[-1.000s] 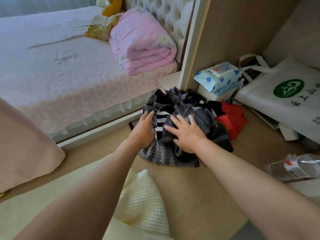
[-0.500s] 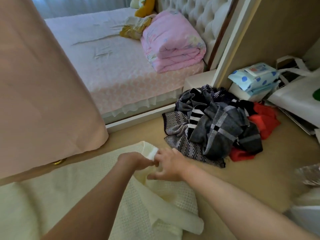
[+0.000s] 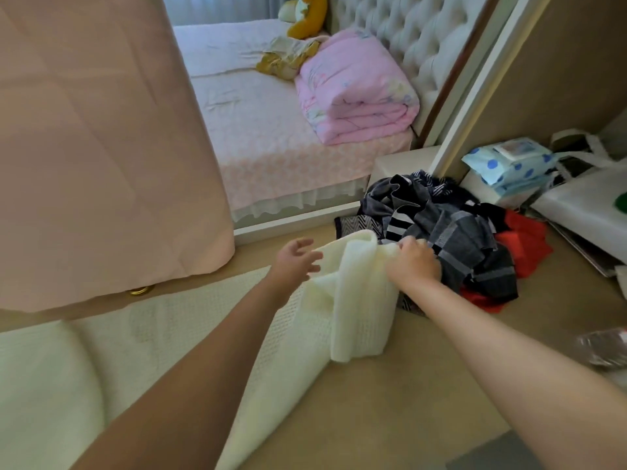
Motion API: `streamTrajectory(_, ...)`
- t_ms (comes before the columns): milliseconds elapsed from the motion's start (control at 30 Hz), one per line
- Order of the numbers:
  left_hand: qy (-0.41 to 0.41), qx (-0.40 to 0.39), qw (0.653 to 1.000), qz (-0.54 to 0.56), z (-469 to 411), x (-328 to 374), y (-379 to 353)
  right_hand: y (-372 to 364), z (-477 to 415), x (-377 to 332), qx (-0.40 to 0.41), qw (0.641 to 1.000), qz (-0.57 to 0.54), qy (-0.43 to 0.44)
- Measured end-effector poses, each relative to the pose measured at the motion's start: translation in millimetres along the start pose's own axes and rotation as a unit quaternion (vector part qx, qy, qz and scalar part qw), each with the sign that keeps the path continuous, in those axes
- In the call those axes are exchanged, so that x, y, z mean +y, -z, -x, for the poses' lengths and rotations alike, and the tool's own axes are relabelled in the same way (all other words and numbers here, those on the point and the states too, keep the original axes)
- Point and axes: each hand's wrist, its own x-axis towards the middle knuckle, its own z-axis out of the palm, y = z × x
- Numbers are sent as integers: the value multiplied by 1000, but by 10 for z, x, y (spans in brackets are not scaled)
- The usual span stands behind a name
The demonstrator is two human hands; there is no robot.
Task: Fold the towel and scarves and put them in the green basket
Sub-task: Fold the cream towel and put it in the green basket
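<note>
Two hands reach out over the floor (image 3: 390,401). Right grip (image 3: 412,264) is clamped on the top edge of the cream towel (image 3: 353,310), fingers curled round the cloth & holding that fold up off the floor. Left grip (image 3: 297,262) is apart: fingers spread & loose, holding nothing, just beside the raised fold on its left. Can't tell if the fingertips touch it. Rest of the towel lies flat on the floor, running from the fold back toward the near-left corner, under the left forearm. Scarves (image 3: 451,239) sit in a loose heap at the far edge of the floor, just behind the right grip: grey check, black/white stripe, zigzag, w/ a red cloth (image 3: 522,242) on the right side. Pack of wipes (image 3: 509,161) & a white bag (image 3: 583,205) are toward the far-right corner, near the heap. Pink curtain (image 3: 101,147) hangs at the left edge. Bed (image 3: 271,140) w/ a folded pink quilt (image 3: 356,93) shows beyond.
</note>
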Motion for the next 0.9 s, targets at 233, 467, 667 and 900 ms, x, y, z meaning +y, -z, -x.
streamTrajectory(233,1,48,907,-419,224,-861,103,-387,748,-175,21,966,22,256)
streamTrajectory(467,30,-13,864,-502,479,-1373,324,-1072,1260,-483,-143,977,128,87)
streamTrajectory(667,19,-87,929,-358,522,-1212,427,-778,1047,-443,-41,990,-132,-23)
streamTrajectory(900,55,-149,947,-281,648,-990,257,240,717,-491,38,948,-302,94)
